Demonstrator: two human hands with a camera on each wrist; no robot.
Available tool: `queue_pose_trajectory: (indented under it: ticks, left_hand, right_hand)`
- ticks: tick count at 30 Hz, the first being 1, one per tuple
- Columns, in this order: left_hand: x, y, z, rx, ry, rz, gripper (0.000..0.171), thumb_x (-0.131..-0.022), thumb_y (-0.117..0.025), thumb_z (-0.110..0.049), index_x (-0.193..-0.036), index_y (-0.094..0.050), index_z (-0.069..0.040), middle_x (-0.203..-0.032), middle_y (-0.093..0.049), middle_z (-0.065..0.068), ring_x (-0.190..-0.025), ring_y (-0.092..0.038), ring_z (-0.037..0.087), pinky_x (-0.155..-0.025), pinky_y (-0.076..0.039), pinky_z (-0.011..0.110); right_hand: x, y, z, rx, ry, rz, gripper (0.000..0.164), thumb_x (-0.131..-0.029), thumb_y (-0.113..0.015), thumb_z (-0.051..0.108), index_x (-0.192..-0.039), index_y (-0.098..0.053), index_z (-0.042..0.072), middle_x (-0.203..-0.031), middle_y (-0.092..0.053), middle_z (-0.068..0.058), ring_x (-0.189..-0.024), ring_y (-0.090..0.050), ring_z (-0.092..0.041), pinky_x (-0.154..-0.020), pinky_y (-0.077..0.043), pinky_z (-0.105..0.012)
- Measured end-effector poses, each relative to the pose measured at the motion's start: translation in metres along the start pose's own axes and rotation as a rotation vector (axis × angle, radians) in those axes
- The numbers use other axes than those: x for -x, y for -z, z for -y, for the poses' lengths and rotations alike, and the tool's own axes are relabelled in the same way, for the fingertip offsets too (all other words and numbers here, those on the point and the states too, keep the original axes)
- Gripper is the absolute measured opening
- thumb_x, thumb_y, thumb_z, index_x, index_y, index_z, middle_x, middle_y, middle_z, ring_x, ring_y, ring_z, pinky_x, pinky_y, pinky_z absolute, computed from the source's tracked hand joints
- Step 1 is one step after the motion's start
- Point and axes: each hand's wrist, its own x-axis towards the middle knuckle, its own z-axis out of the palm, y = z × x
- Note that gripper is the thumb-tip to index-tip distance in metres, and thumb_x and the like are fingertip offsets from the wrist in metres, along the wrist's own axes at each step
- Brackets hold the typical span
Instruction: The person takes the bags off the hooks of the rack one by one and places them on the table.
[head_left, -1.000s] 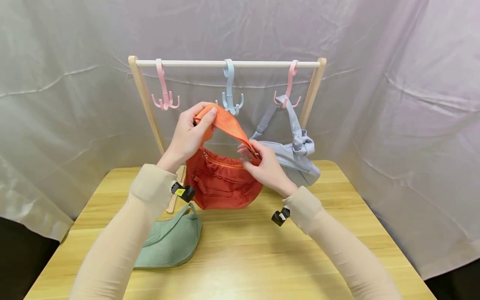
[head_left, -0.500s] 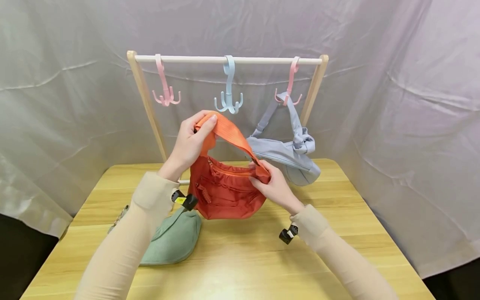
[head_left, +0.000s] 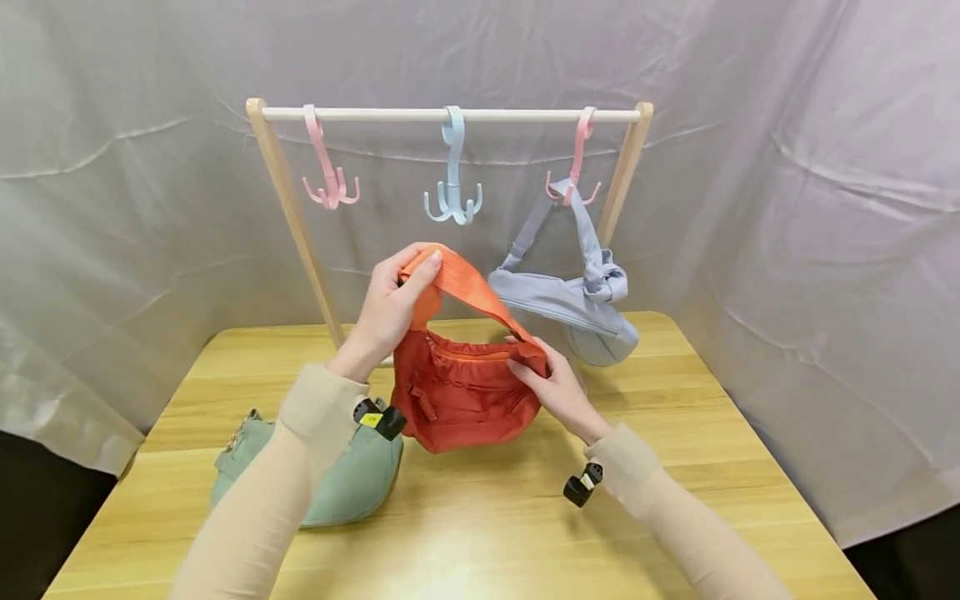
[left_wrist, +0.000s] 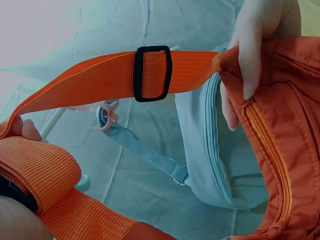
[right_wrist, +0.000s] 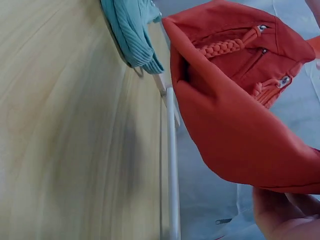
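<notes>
In from the yellow wooden worktop's (head_left: 480,550) back edge, the left hand (head_left: 386,308) pinches the flat orange cloth strap (head_left: 476,291), likely the best hold; the right hand (head_left: 558,392) grips the light-looking, floppy, curved red cloth bag (head_left: 468,402).

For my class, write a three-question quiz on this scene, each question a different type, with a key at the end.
1. True or false: the green bag rests on the table.

2. From which hook does the grey-blue bag hang?
a) the pink hook on the left
b) the blue hook in the middle
c) the pink hook on the right

3. Fill in the blank: the left hand grips the orange ____ of the red bag.

Key: 1. True. 2. c. 3. strap.
</notes>
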Motion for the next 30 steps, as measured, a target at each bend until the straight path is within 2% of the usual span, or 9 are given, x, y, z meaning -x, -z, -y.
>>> queue_pose_trajectory:
  ticks: [5, 10, 13, 17, 20, 23, 25, 30]
  left_hand:
    - [0.005, -0.002, 0.005, 0.0, 0.007, 0.005, 0.027, -0.104, -0.051, -0.019, -0.116, -0.065, 0.001, -0.078, -0.063, -0.009, -0.064, -0.055, 0.008, -0.06, -0.045, 0.022]
    - [0.011, -0.001, 0.01, -0.009, -0.014, 0.01, 0.028, -0.105, -0.048, -0.017, -0.115, -0.065, 0.003, -0.078, -0.064, -0.012, -0.064, -0.055, 0.008, -0.061, -0.043, 0.023]
    - [0.015, 0.001, 0.013, 0.001, -0.024, 0.027, 0.03, -0.106, -0.045, -0.016, -0.114, -0.065, 0.005, -0.075, -0.064, -0.01, -0.06, -0.055, 0.01, -0.06, -0.045, 0.023]
    - [0.022, 0.005, 0.015, 0.0, -0.008, 0.071, 0.033, -0.107, -0.042, -0.016, -0.113, -0.065, 0.007, -0.077, -0.064, -0.009, -0.067, -0.059, 0.009, -0.066, -0.049, 0.023]
    - [0.027, 0.009, 0.02, -0.006, 0.027, 0.125, 0.033, -0.107, -0.042, -0.016, -0.113, -0.064, 0.007, -0.081, -0.065, -0.011, -0.073, -0.061, 0.01, -0.071, -0.052, 0.023]
    - [0.033, 0.013, 0.026, -0.032, 0.047, 0.178, 0.031, -0.107, -0.043, -0.016, -0.112, -0.064, 0.006, -0.085, -0.065, -0.008, -0.075, -0.062, 0.015, -0.072, -0.053, 0.023]
    - [0.037, 0.015, 0.031, -0.073, 0.044, 0.203, 0.029, -0.107, -0.043, -0.016, -0.108, -0.065, 0.004, -0.087, -0.065, -0.005, -0.078, -0.062, 0.016, -0.076, -0.052, 0.023]
    - [0.05, 0.02, 0.04, -0.277, 0.02, 0.26, 0.024, -0.108, -0.045, -0.018, -0.102, -0.066, -0.007, -0.087, -0.061, 0.004, -0.083, -0.054, 0.013, -0.078, -0.044, 0.023]
  right_hand:
    - [0.003, -0.001, -0.003, -0.05, -0.03, -0.006, 0.043, -0.098, -0.065, 0.015, -0.139, -0.057, 0.007, -0.142, -0.061, -0.014, -0.122, -0.058, 0.003, -0.102, -0.043, -0.012]
    - [0.004, -0.003, -0.006, -0.082, -0.057, -0.088, 0.037, -0.099, -0.064, 0.014, -0.134, -0.06, 0.006, -0.133, -0.065, -0.015, -0.114, -0.059, 0.003, -0.1, -0.044, -0.013]
    - [0.004, -0.002, -0.005, -0.128, -0.076, -0.127, 0.035, -0.099, -0.063, 0.014, -0.133, -0.059, 0.005, -0.123, -0.068, -0.005, -0.108, -0.06, 0.001, -0.098, -0.045, -0.014]
    - [0.004, -0.001, -0.002, -0.208, -0.073, -0.145, 0.036, -0.1, -0.06, 0.011, -0.135, -0.057, 0.004, -0.114, -0.068, 0.015, -0.107, -0.061, 0.001, -0.097, -0.046, -0.015]
    - [0.003, 0.001, 0.001, -0.271, -0.067, -0.16, 0.035, -0.101, -0.057, 0.006, -0.135, -0.056, 0.003, -0.112, -0.068, 0.021, -0.109, -0.061, 0.001, -0.098, -0.047, -0.016]
    - [0.001, 0.004, 0.003, -0.333, -0.081, -0.176, 0.035, -0.101, -0.053, 0.001, -0.136, -0.054, 0.002, -0.113, -0.068, 0.02, -0.111, -0.061, 0.001, -0.099, -0.047, -0.016]
    - [0.001, 0.005, 0.003, -0.37, -0.096, -0.186, 0.036, -0.1, -0.052, -0.002, -0.136, -0.054, 0.002, -0.112, -0.068, 0.019, -0.109, -0.061, 0.001, -0.099, -0.047, -0.015]
    - [0.001, 0.008, 0.004, -0.468, -0.131, -0.193, 0.033, -0.1, -0.05, -0.004, -0.128, -0.056, 0.011, -0.108, -0.069, 0.016, -0.103, -0.063, 0.0, -0.094, -0.05, -0.017]
